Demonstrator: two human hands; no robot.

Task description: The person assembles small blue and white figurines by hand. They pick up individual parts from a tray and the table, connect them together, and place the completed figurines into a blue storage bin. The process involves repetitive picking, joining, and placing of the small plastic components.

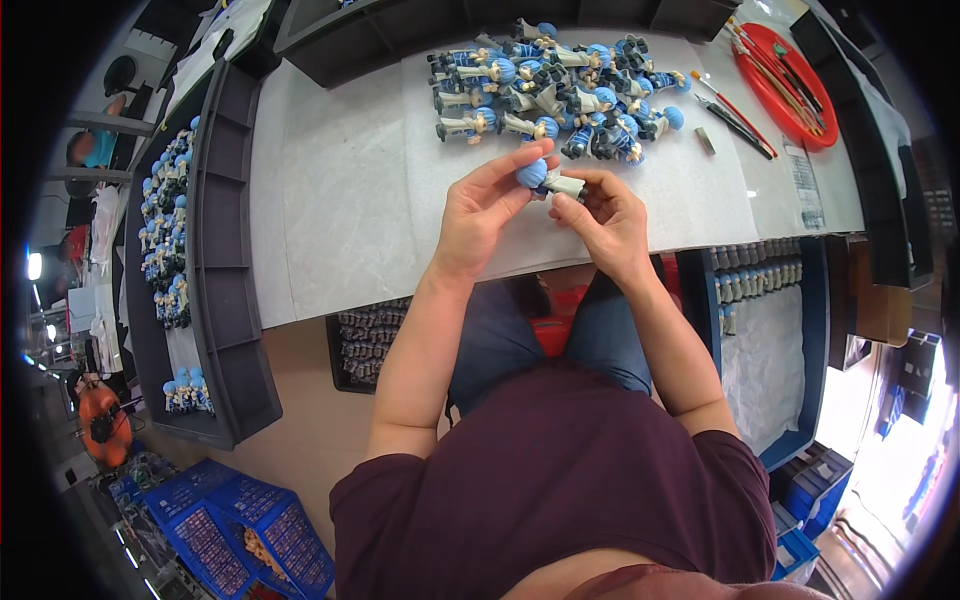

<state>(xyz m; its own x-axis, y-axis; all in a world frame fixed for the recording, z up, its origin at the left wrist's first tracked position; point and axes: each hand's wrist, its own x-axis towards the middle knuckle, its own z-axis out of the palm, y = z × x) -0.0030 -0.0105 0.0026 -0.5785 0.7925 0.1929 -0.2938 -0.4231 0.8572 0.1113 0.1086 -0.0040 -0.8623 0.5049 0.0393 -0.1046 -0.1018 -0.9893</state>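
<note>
Between my two hands, just above the front of the table, is a small figurine [565, 186] with light blue hair and a whitish body, lying sideways. My left hand [482, 207] pinches it at the head end, thumb and fingers closed around the blue hair. At the other end, my right hand [607, 222] grips the dark feet between thumb and fingers. Beyond my hands lies a heap of similar figurines [560, 90], blue-haired with pale and blue clothing, piled on the white sheet [350, 190] that covers the table.
A red oval tray [825, 125] holding brushes stands at the right, with a loose brush [715, 88], a pen-like tool [735, 122] and a small grey block [705, 141] beside it. Dark bins [225, 290] of figurines flank the table's left side; a blue tray [765, 360] sits lower right.
</note>
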